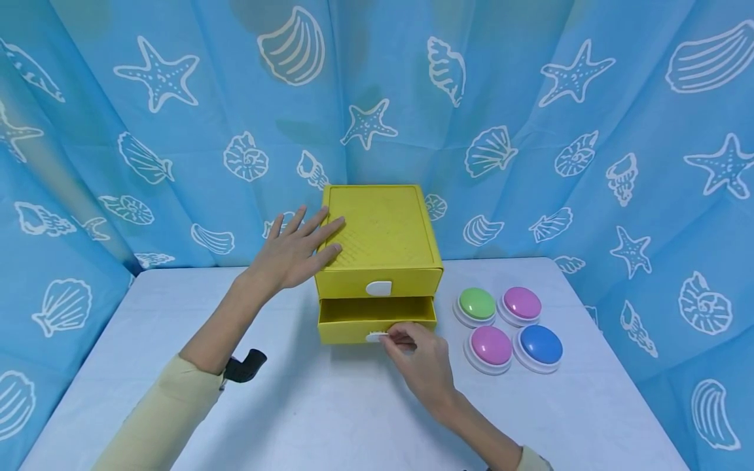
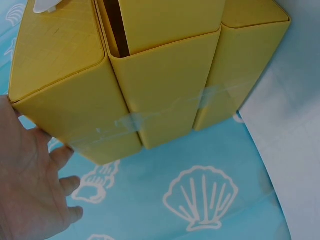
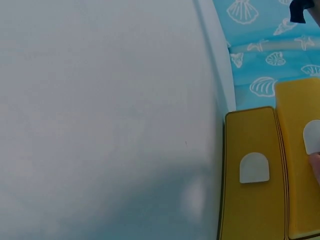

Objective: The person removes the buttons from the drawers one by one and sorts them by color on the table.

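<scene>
A yellow drawer cabinet (image 1: pixel 383 226) stands on the table against the curtain. One of its drawers, below the top one, is pulled partway out, and its inside looks bare. My right hand (image 1: pixel 421 366) pinches the white handle (image 1: pixel 375 337) of this drawer (image 1: pixel 344 332) between thumb and fingers. In the right wrist view only a fingertip shows beside that handle (image 3: pixel 312 137). My left hand (image 1: pixel 288 252) lies with spread, straight fingers on the top left edge of the cabinet. The left wrist view shows this hand (image 2: pixel 35 185) against the cabinet's side (image 2: pixel 170 95), with the drawer jutting out.
Right of the cabinet sit several round push buttons with white bases: a green one (image 1: pixel 477 303), two pink ones (image 1: pixel 491 345) and a blue one (image 1: pixel 540 344). A blue curtain (image 1: pixel 377 85) with white sea shapes hangs behind the white table (image 1: pixel 330 418). A lower drawer (image 3: pixel 252 210) is closed.
</scene>
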A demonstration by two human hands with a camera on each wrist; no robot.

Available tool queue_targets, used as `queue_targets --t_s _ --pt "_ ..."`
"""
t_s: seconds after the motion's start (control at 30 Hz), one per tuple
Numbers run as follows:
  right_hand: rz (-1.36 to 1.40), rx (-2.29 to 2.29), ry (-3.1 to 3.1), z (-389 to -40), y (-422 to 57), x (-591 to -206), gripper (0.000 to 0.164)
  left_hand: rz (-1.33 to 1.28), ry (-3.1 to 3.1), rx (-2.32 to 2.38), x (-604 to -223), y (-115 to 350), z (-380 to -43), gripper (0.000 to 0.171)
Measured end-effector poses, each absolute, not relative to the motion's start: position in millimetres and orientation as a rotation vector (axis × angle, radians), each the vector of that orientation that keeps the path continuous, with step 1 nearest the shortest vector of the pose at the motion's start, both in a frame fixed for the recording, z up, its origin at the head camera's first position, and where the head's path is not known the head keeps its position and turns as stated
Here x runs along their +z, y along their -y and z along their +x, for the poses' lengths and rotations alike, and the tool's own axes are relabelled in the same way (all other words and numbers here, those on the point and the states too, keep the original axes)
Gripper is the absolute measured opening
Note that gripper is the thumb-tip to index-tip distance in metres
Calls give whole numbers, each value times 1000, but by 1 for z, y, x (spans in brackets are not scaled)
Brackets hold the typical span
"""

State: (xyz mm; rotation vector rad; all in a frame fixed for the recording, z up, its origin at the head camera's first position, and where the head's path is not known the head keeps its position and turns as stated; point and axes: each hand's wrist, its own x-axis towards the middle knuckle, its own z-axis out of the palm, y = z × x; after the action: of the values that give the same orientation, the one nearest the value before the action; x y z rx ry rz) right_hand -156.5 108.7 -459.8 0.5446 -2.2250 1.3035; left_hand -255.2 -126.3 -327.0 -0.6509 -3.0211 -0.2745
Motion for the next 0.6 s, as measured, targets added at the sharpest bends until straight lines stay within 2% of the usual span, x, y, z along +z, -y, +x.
queue_targets --t_s 0.6 --pt "453 1235 2308 -184 -105 -457 11 -687 3008 -249 -327 127 -255 60"
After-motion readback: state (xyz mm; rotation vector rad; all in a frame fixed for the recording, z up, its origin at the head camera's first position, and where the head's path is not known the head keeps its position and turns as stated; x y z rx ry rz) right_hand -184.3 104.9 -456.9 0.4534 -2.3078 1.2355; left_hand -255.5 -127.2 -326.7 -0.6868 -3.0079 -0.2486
